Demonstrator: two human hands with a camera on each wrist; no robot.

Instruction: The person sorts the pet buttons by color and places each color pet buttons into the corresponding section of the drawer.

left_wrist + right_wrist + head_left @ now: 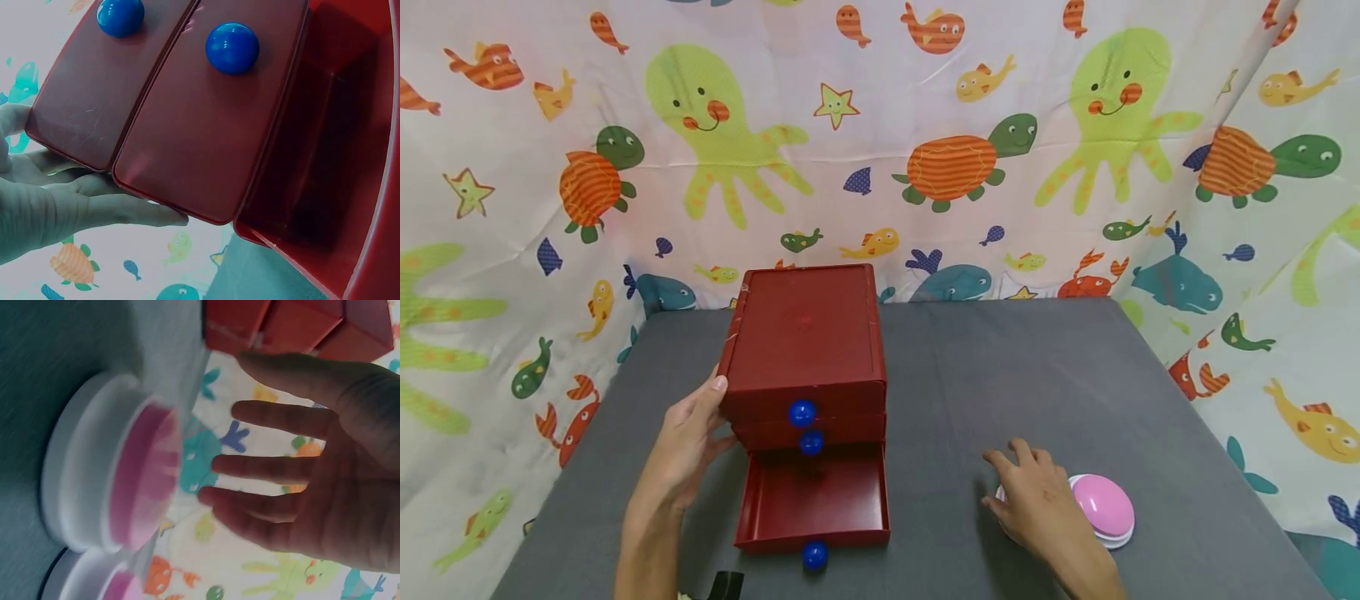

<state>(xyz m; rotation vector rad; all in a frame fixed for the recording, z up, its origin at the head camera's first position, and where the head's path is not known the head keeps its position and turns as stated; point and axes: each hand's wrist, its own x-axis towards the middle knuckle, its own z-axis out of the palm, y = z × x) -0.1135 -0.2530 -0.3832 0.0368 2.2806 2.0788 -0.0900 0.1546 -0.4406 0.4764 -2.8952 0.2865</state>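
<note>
A dark red drawer cabinet [805, 333] with blue round knobs stands left of centre. Its bottom drawer [812, 500] is pulled out, and no contents show in it; the two upper drawers are closed. My left hand [681, 433] rests against the cabinet's left side, fingers extended along it and thumb at the top front corner. To the right, my right hand [1037, 500] hovers with spread fingers above a round white button with a pink domed top [147, 475], mostly hidden in the head view. Beside it sits a second pink-topped button [1105, 504].
A grey cloth [1000, 358] covers the table. White curtains [880, 150] printed with sea animals hang behind and at both sides. A small black object [727, 585] shows at the bottom edge, near the left forearm.
</note>
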